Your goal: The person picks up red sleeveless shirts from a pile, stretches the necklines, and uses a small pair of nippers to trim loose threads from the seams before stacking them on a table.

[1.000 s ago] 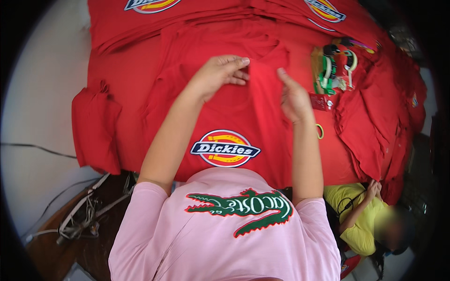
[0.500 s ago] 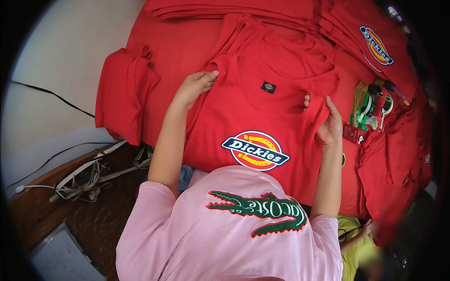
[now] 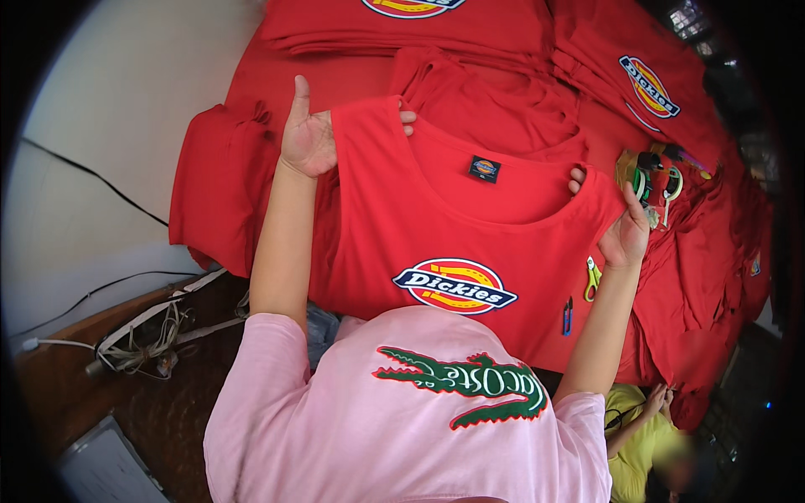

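Observation:
A red sleeveless top [image 3: 369, 218] is spread wide in front of me, with a round logo on its chest and a dark label inside the neckline. My left hand [image 3: 310, 144] has its fingers under the left shoulder strap; the fingertips show at the neck opening, and the thumb points upward. At the other strap, my right hand [image 3: 625, 237] holds from beneath, its thumb raised and fingertips showing by the neckline. Directly beyond the top lies another crumpled red garment [image 3: 495, 105].
Folded red shirts [image 3: 411, 32] are stacked at the far side. Yellow-handled scissors [image 3: 592, 279] and a blue cutter [image 3: 568, 317] lie right of the top, near tape rolls [image 3: 644, 180]. Cables [image 3: 151, 339] hang at left. A person in yellow [image 3: 637, 444] sits at lower right.
Both hands have moved apart, stretching the top's shoulders wider and flatter. The left thumb has lifted off the cloth. Scissors and the blue cutter have come into sight on the right.

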### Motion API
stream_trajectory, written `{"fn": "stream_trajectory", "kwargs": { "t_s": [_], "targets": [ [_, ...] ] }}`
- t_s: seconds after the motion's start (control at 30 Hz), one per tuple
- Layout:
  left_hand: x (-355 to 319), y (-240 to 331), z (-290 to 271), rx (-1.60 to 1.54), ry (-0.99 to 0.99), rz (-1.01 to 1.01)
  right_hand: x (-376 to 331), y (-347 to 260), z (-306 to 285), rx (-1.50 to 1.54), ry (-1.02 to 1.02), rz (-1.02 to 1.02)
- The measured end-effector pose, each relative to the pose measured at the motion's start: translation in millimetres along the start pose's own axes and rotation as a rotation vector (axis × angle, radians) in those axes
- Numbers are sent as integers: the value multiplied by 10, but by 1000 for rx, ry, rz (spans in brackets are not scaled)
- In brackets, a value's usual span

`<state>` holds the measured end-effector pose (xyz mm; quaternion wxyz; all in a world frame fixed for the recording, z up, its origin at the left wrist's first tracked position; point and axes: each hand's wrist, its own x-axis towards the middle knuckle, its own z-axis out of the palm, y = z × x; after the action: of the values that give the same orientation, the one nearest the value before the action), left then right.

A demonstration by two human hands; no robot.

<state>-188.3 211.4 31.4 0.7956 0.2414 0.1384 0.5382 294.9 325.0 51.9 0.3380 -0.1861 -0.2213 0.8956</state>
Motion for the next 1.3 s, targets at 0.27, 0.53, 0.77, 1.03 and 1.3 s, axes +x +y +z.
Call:
{"fn": "stream_trajectory", "kwargs": {
  "t_s": [0.27,0.53,0.77,1.03,1.3],
  "targets": [
    [-321,146,875,48,-36,32,-385,11,854,-114,-83,-184],
    [-662,-177,1692,106,-16,180,-1039,299,1411,-238,-120,-334],
    [-760,-1442,2434,866,410,368,-1332,1599,1403,-806,141,-636],
    [-800,-1999,2501,1184,161,234,-1370,2015,1592,-1129,-283,-392],
    [-874,-2069,2335,1304,-29,61,-1422,2079,1716,-1114,-202,-438]
  ]
}}
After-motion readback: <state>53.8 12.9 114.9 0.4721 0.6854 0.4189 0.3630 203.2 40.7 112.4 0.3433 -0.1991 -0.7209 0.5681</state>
